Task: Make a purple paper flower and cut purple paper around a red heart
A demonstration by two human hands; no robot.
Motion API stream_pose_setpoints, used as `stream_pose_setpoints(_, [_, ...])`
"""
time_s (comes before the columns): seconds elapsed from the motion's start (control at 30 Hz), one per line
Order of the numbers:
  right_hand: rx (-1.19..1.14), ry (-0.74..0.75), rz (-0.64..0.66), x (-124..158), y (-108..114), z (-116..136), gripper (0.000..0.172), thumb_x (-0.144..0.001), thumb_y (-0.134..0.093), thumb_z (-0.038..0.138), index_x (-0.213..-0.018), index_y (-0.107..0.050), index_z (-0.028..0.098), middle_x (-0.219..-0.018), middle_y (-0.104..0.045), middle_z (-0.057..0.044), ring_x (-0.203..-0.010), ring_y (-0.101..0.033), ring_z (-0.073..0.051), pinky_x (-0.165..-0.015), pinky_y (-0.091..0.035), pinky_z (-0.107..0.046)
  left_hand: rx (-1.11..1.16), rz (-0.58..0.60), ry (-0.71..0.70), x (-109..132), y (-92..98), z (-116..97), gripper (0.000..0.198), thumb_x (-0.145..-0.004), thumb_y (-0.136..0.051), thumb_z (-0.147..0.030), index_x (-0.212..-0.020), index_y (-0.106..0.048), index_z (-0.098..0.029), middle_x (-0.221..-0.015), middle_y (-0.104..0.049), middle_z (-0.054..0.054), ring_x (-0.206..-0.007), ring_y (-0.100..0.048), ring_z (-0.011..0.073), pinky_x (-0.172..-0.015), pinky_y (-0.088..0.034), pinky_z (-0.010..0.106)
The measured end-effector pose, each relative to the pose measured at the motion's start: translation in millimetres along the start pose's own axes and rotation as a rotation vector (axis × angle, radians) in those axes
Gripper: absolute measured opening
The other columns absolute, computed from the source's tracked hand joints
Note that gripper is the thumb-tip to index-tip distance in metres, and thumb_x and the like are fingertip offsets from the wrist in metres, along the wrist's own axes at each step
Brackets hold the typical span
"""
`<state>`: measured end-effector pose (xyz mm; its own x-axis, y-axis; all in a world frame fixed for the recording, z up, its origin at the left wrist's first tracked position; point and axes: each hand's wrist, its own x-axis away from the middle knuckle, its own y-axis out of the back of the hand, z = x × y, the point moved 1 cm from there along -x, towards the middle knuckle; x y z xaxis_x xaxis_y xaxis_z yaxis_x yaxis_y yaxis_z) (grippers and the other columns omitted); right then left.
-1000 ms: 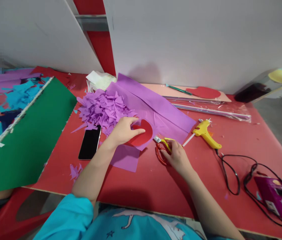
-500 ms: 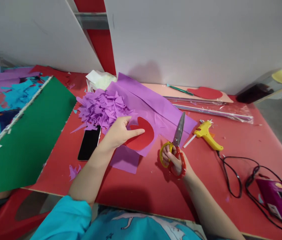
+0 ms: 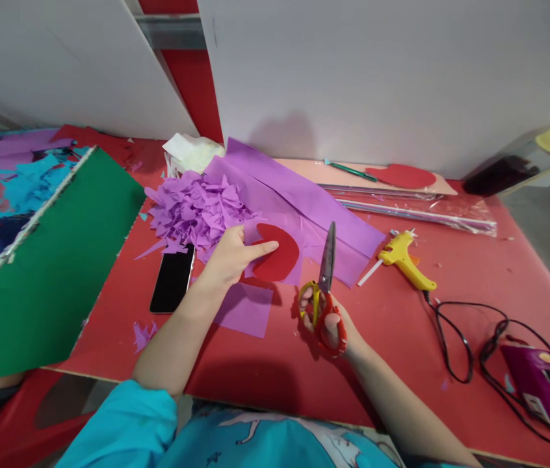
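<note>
My left hand (image 3: 233, 255) pinches a red paper half-circle (image 3: 277, 257) together with the purple sheet (image 3: 299, 208) beneath it, lifted slightly off the red table (image 3: 392, 325). My right hand (image 3: 329, 325) grips a pair of scissors (image 3: 324, 286) with yellow and red handles; the blades are closed and point up and away, just right of the red shape. A small purple square (image 3: 246, 309) lies on the table under my left wrist.
A heap of purple paper scraps (image 3: 192, 208) and a black phone (image 3: 172, 278) lie to the left. A green board (image 3: 51, 260) covers the left edge. A yellow glue gun (image 3: 404, 259) with black cord (image 3: 470, 344) sits right, near a purple box (image 3: 543, 387).
My right hand picked the scissors up off the table and raised them, then brought them left toward the red shape. My left hand lifted the red piece and purple sheet slightly.
</note>
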<state>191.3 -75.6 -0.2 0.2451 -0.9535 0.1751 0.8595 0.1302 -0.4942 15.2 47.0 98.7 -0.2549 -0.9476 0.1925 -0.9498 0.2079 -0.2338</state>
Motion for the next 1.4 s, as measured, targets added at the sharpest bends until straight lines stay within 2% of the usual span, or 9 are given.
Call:
stream_pose_setpoints(0.1, [0.045,0.024,-0.057,-0.4,2.8,-1.5,0.063,-0.060,-0.060,0.074,-0.097,-0.048,0.024,-0.081,-0.048,0.000,-0.052,-0.040,-0.008,-0.042,-0.036,-0.021,-0.036,-0.011,-0.018,1.6,-1.1,-1.1,0.028,-0.059,-0.079,-0.021,-0.083,-0.069,-0.014,-0.084,-0.073,0.005,-0.076,-0.068,0.0179,-0.075,-0.056,0.031])
stream_pose_setpoints(0.2, [0.058,0.031,-0.040,-0.5,3.1,-0.9,0.063,-0.059,-0.058,0.076,-0.095,-0.048,0.025,-0.079,-0.047,0.000,-0.054,-0.040,-0.009,-0.042,-0.034,-0.020,-0.130,-0.028,-0.069,4.5,-1.5,-2.7,0.029,-0.061,-0.077,-0.024,-0.088,-0.068,-0.015,-0.087,-0.073,0.006,-0.078,-0.069,0.0192,-0.074,-0.056,0.032])
stream_pose_setpoints(0.3, [0.094,0.008,-0.009,1.3,1.4,1.0,0.065,-0.060,-0.052,0.079,-0.097,-0.046,0.026,-0.081,-0.047,-0.001,-0.055,-0.041,-0.010,-0.045,-0.038,-0.022,-0.243,-0.065,-0.106,7.1,-1.1,-4.5,0.029,-0.063,-0.076,-0.028,-0.087,-0.068,-0.014,-0.085,-0.073,0.006,-0.077,-0.069,0.0201,-0.069,-0.056,0.031])
stream_pose_setpoints(0.5, [0.320,0.011,0.066,8.2,-2.2,8.7,0.087,-0.055,-0.030,0.092,-0.111,-0.046,0.027,-0.101,-0.049,-0.009,-0.071,-0.048,-0.017,-0.057,-0.048,-0.030,-0.462,-0.102,-0.174,12.9,-2.1,-13.2,0.027,-0.065,-0.074,-0.030,-0.085,-0.067,-0.014,-0.084,-0.072,0.005,-0.075,-0.068,0.0194,-0.065,-0.055,0.028])
stream_pose_setpoints(0.73, [0.390,0.080,0.040,9.3,-9.2,14.1,0.079,-0.061,-0.034,0.087,-0.113,-0.048,0.029,-0.102,-0.050,-0.008,-0.090,-0.052,-0.024,-0.076,-0.047,-0.039,-0.471,-0.042,-0.173,21.0,-4.2,-18.9,0.025,-0.065,-0.074,-0.030,-0.083,-0.066,-0.015,-0.080,-0.072,0.004,-0.072,-0.067,0.0184,-0.062,-0.054,0.026])
stream_pose_setpoints(0.83, [0.398,0.112,0.023,9.8,-14.3,18.7,0.078,-0.062,-0.033,0.087,-0.109,-0.050,0.027,-0.098,-0.051,-0.008,-0.088,-0.053,-0.025,-0.078,-0.047,-0.040,-0.468,-0.046,-0.146,22.0,-5.2,-19.5,0.031,-0.063,-0.075,-0.031,-0.086,-0.065,-0.014,-0.086,-0.071,0.006,-0.078,-0.067,0.0212,-0.068,-0.055,0.030])
stream_pose_setpoints(0.97, [0.472,0.129,0.081,9.7,-15.3,29.3,0.071,-0.066,-0.038,0.082,-0.108,-0.051,0.027,-0.097,-0.053,-0.008,-0.086,-0.053,-0.025,-0.081,-0.045,-0.041,-0.557,-0.098,-0.148,21.8,-7.5,-22.3,0.030,-0.062,-0.075,-0.028,-0.087,-0.065,-0.013,-0.090,-0.070,0.009,-0.092,-0.065,0.0257,-0.079,-0.053,0.036])
stream_pose_setpoints(1.17, [0.558,0.140,0.107,9.4,-13.5,36.4,0.070,-0.069,-0.035,0.081,-0.104,-0.051,0.023,-0.094,-0.053,-0.008,-0.083,-0.055,-0.025,-0.077,-0.047,-0.041,-0.549,-0.090,-0.158,24.0,-10.5,-23.5,0.026,-0.063,-0.073,-0.025,-0.085,-0.066,-0.014,-0.087,-0.071,0.007,-0.086,-0.066,0.0238,-0.079,-0.053,0.035])
stream_pose_setpoints(1.4, [0.667,0.179,0.077,7.8,-12.7,37.3,0.070,-0.070,-0.031,0.082,-0.097,-0.053,0.021,-0.079,-0.051,-0.005,-0.066,-0.049,-0.018,-0.062,-0.042,-0.034,-0.478,-0.027,-0.149,25.6,-12.4,-23.4,0.016,-0.067,-0.070,-0.024,-0.079,-0.066,-0.014,-0.079,-0.071,0.004,-0.072,-0.067,0.0194,-0.065,-0.055,0.029])
